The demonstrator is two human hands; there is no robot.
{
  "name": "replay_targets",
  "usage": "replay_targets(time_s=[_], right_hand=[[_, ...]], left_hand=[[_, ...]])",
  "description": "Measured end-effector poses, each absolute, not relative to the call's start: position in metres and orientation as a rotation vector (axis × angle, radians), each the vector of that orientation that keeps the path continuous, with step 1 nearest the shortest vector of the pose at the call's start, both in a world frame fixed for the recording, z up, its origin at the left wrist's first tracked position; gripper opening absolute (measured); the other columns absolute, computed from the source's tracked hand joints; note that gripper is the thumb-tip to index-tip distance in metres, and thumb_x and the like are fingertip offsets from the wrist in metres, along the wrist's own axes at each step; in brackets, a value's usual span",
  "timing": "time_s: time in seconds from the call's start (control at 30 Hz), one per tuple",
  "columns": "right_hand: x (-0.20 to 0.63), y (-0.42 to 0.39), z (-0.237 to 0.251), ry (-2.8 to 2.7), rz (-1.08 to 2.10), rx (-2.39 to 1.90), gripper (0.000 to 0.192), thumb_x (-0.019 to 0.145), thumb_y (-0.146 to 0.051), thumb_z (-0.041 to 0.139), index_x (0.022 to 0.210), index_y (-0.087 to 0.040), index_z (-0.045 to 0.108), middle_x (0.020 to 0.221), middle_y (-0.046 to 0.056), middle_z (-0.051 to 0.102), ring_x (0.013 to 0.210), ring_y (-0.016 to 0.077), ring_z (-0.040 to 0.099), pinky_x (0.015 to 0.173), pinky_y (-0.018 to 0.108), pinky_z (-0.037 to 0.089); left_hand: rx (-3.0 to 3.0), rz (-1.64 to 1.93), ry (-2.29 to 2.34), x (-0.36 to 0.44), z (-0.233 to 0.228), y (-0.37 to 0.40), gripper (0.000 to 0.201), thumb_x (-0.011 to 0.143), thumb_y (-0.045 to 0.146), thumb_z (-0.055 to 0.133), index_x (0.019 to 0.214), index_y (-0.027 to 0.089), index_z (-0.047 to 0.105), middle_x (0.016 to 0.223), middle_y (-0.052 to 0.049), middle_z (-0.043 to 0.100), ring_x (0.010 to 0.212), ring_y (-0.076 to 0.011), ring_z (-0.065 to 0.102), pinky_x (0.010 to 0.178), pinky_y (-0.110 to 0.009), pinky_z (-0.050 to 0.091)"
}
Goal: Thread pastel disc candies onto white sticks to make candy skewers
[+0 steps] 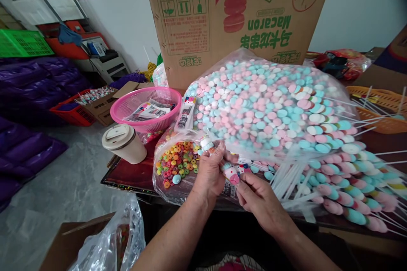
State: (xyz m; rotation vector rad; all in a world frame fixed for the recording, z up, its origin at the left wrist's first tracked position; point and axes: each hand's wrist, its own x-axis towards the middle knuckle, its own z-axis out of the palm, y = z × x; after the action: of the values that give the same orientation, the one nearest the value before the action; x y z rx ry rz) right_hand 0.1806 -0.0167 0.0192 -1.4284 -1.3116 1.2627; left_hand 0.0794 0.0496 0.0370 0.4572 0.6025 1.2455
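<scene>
My left hand [209,169] is closed around a marshmallow skewer [229,172] with pink, white and pale blue pieces, which lies slanting across the fingers. A colourful printed wrapper [244,168] is at its lower right end. There my right hand [256,197] pinches the wrapper's edge between thumb and fingers. Just left of my left hand, a clear bag of ring candies [182,156] lies open, with a pale blue piece [176,179] on top. Behind both hands rests a big clear bag of pink, blue and white marshmallow pieces [244,106].
Finished-looking skewers [352,182] with white sticks pile up at the right. A pink basket [116,114] holds printed wrappers, beside a lidded cup [133,152] near the table's left edge. A large cardboard box [197,12] stands behind; an orange basket [378,123] is far right.
</scene>
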Motion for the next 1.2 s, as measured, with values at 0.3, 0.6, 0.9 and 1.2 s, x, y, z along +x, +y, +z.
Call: replay_targets(time_s=[0.3, 0.6, 0.9, 1.2], right_hand=[[0.183, -0.028, 0.016, -1.557, 1.061, -1.493, 0.034, 0.088, -0.042, 0.04, 0.062, -0.02, 0.045, 0.056, -0.002, 0.045, 0.055, 0.0127, 0.042, 0.052, 0.025, 0.035], [0.178, -0.017, 0.0, -1.389, 0.843, -1.476, 0.026, 0.087, -0.041, 0.04, 0.084, -0.021, 0.057, 0.082, 0.005, 0.064, 0.078, 0.0191, 0.059, 0.077, 0.032, 0.047], [0.228, -0.024, 0.024, -1.778, 0.666, -1.507, 0.031, 0.092, -0.036, 0.036, 0.067, -0.02, 0.045, 0.057, -0.002, 0.046, 0.054, 0.0124, 0.044, 0.052, 0.024, 0.036], [0.224, -0.017, 0.058, -2.309, 0.419, -1.358, 0.029, 0.092, -0.023, 0.032, 0.066, -0.019, 0.044, 0.06, -0.001, 0.05, 0.056, 0.0125, 0.044, 0.053, 0.026, 0.03]], left_hand=[[0.381, 1.409, 0.692, 0.082, 0.037, 0.056, 0.036, 0.064, 0.036, 0.076, 0.058, 0.016, 0.047, 0.045, 0.008, 0.048, 0.042, -0.0061, 0.047, 0.073, -0.031, 0.049], [0.532, 1.211, 0.801, 0.111, 0.015, 0.02, 0.033, 0.07, 0.044, 0.069, 0.067, 0.018, 0.051, 0.055, 0.005, 0.052, 0.055, -0.0097, 0.051, 0.065, -0.024, 0.044], [2.233, 0.697, 1.112, 0.007, 0.077, 0.007, 0.023, 0.088, 0.033, 0.05, 0.102, 0.022, 0.065, 0.093, -0.005, 0.069, 0.087, -0.0211, 0.063, 0.083, -0.034, 0.045], [2.832, 0.014, 1.124, 0.017, 0.069, 0.03, 0.025, 0.09, 0.033, 0.044, 0.103, 0.016, 0.057, 0.086, -0.009, 0.068, 0.08, -0.0226, 0.064, 0.079, -0.038, 0.048]])
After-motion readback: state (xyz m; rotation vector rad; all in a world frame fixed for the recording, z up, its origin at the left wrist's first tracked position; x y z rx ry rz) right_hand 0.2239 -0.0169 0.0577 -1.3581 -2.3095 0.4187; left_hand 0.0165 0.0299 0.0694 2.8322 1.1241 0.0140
